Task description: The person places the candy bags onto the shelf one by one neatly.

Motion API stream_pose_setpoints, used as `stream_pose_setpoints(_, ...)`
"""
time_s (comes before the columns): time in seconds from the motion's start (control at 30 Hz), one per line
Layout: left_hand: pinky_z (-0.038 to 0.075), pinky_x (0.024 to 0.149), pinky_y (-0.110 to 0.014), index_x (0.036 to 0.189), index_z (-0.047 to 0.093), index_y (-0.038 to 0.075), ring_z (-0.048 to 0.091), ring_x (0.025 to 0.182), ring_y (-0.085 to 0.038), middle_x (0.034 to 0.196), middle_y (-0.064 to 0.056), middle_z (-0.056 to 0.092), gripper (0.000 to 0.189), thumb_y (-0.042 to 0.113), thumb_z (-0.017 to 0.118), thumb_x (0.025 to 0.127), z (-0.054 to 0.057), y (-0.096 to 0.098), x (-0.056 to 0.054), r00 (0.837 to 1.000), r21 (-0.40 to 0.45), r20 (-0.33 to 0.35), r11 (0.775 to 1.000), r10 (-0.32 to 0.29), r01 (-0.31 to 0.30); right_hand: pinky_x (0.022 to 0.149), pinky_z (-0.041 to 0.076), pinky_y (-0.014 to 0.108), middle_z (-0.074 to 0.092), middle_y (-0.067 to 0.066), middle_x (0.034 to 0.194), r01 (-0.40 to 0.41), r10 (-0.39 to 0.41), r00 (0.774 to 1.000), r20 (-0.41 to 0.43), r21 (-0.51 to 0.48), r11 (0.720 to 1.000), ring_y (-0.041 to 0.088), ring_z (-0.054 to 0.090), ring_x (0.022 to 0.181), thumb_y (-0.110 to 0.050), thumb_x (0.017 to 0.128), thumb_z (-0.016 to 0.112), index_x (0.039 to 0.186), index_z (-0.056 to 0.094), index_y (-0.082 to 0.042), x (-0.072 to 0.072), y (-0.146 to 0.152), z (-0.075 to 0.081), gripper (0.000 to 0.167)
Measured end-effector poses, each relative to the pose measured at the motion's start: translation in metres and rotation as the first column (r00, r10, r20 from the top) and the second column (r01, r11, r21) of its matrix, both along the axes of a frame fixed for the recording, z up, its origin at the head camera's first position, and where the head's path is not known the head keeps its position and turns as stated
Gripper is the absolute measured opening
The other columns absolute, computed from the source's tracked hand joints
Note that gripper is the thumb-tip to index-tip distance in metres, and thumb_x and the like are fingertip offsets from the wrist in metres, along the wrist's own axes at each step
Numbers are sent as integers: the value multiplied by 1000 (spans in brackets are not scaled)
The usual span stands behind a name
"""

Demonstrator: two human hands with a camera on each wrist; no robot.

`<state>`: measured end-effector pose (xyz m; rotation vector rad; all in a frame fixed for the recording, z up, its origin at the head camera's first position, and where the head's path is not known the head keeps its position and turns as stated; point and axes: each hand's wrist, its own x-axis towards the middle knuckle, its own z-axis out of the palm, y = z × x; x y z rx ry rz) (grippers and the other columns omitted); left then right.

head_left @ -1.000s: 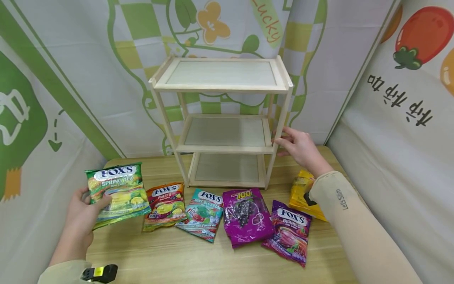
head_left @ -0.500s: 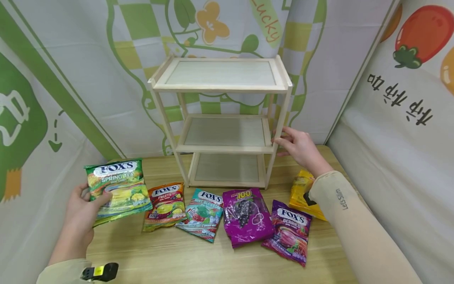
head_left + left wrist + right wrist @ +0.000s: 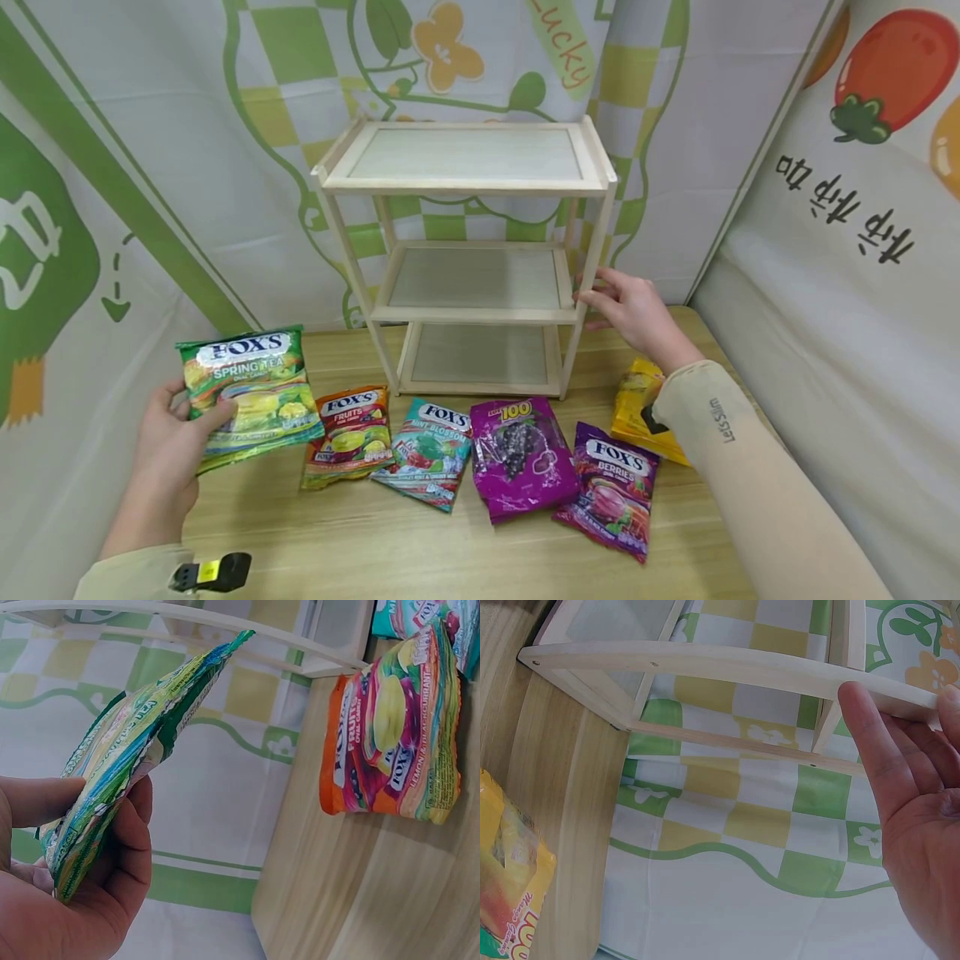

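Observation:
On the left, my left hand (image 3: 168,454) pinches a green bag of Fox's Spring Tea candy (image 3: 251,396) by its left side, thumb on the front and fingers behind. The left wrist view shows the candy bag (image 3: 127,765) edge-on, raised above the table. My right hand (image 3: 633,312) holds the right front post of a three-tier wooden shelf (image 3: 465,315) beside the middle tier. In the right wrist view the fingers of my right hand (image 3: 926,795) reach past the post (image 3: 742,667), with the thumb at its other side.
On the wooden table (image 3: 420,554) lie Fox's Fruits (image 3: 348,433), Mint Blossom (image 3: 427,454), a purple Lot 100 bag (image 3: 521,458) and Fox's Berries (image 3: 613,492). A yellow bag (image 3: 637,408) lies partly under my right forearm. Printed fabric walls (image 3: 465,50) enclose the back and sides.
My left hand has raised the green candy bag slightly, its top edge moving upward. My right hand stays at the shelf post, and the other bags have not moved.

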<state>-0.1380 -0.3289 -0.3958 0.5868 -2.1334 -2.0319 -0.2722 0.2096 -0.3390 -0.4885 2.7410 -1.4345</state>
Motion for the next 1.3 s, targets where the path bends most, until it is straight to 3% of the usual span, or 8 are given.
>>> stream_pose_setpoints(1.0, 60, 61, -20, 148, 23, 24, 70, 76, -2, 102, 14, 61, 71, 16, 72, 97, 18, 10, 0, 998, 38, -68, 999, 0, 3, 75, 64, 31, 68, 22, 126, -8, 8, 1000, -4, 0, 1000, 34, 75, 97, -21, 108, 53, 140, 55, -4, -1, 0, -2, 37)
stream_pose_setpoints(1.3, 61, 61, -21, 143, 28, 28, 71, 76, -3, 103, 15, 63, 65, 18, 72, 97, 24, 12, 1, 995, 46, -96, 999, -9, 13, 75, 64, 31, 67, 22, 129, -10, 10, 1000, 4, -17, 1000, 36, 72, 104, -21, 108, 53, 142, 53, -1, -1, 0, -2, 40)
